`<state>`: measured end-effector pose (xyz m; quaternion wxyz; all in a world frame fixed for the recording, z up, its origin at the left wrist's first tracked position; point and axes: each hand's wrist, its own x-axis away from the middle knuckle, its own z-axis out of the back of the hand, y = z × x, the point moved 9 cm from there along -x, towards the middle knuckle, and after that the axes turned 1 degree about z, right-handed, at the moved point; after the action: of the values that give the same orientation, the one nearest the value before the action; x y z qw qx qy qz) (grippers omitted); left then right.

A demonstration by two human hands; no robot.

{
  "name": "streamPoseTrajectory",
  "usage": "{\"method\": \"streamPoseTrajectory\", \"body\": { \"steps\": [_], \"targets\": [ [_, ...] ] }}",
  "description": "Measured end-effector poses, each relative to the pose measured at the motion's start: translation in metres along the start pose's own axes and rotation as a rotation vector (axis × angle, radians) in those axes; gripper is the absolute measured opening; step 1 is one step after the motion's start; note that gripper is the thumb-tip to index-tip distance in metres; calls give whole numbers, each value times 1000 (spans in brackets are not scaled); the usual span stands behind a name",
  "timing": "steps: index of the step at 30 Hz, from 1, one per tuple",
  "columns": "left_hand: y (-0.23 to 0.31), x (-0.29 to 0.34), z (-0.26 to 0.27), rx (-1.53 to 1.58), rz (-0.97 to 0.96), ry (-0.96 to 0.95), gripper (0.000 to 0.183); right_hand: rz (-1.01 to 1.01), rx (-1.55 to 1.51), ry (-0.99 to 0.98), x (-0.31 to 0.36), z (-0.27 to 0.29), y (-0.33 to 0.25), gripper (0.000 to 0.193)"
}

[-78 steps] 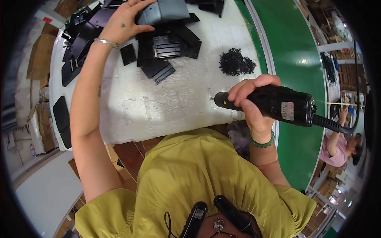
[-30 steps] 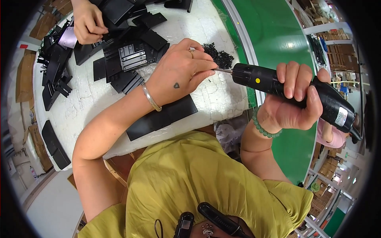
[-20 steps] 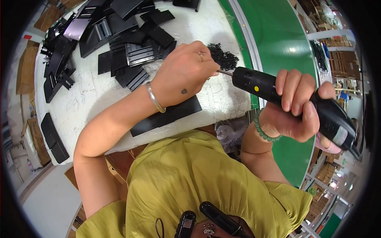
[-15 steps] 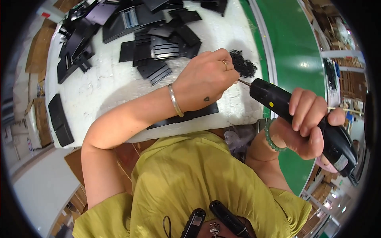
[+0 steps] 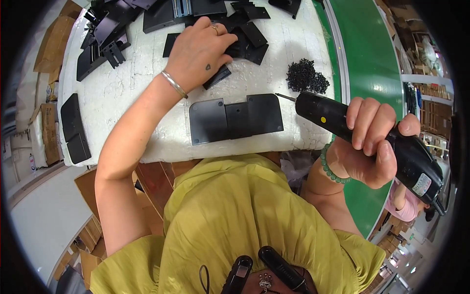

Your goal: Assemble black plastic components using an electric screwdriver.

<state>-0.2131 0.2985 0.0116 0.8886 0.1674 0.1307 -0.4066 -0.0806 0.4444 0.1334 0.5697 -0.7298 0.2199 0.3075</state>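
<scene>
My right hand point(image 5: 374, 142) is wrapped around a black electric screwdriver point(image 5: 325, 116), its thin bit pointing left. Near the bit's tip lies a black plate point(image 5: 236, 119) with a stepped upper edge, flat on the white padded tabletop point(image 5: 161, 142). My left hand point(image 5: 200, 51) is over a pile of black plates point(image 5: 254, 34), fingers bent and thumb apart from them. Its fingertips reach the dark parts, and some are hidden there. Just below that hand, a small black bracket point(image 5: 218, 77) shows. A heap of small black screws point(image 5: 307, 77) sits beyond the screwdriver.
More black plates and brackets point(image 5: 110, 36) are stacked at the far left. Another black part point(image 5: 76, 130) lies by the table's left edge. To the right runs a green surface point(image 5: 364, 59) with a metal rail. A person in pink point(image 5: 404, 203) is at the far right.
My left hand has moved from the screwdriver's bit to the pile, far left, uncovering the stepped plate and screw heap. My right hand still grips the screwdriver, slightly further left.
</scene>
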Motion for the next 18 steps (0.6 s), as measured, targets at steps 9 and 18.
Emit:
{"method": "streamPoseTrajectory", "body": {
  "steps": [9, 18],
  "targets": [
    [26, 55, 29, 396, 89, -48, 32, -211, -97, -9, 7, -40, 22, 34],
    [32, 74, -18, 684, 227, -303, 34, -212, -13, -167, -2, -57, 47, 37]
  ]
}}
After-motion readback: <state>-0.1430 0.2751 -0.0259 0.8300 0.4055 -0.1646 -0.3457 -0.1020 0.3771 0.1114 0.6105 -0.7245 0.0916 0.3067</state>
